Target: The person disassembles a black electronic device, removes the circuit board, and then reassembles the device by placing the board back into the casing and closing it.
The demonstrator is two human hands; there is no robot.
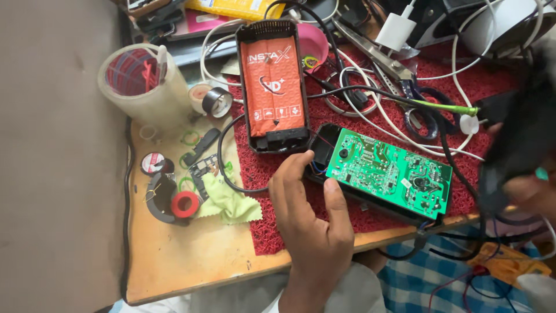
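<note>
My left hand (313, 214) grips the near left end of an open black adapter case (322, 146). Its thumb rests on the case's end and a finger on the edge of the green circuit board (388, 171) seated inside. The case lies on a red mat (272, 226). Just behind it, the case's other half (272, 87) lies on the mat with an orange label facing up. My right hand (533, 194) is at the right edge, blurred, and wrapped around a dark blurred object (521, 133). A thin green rod (446, 106) points left from near that hand.
Scissors (399, 69), white and black cables (370, 98) and a white plug (397, 32) crowd the back of the mat. On the wooden table (191, 255) to the left are tape rolls (142, 78), a red ring (185, 204), a green cloth (231, 200) and small parts.
</note>
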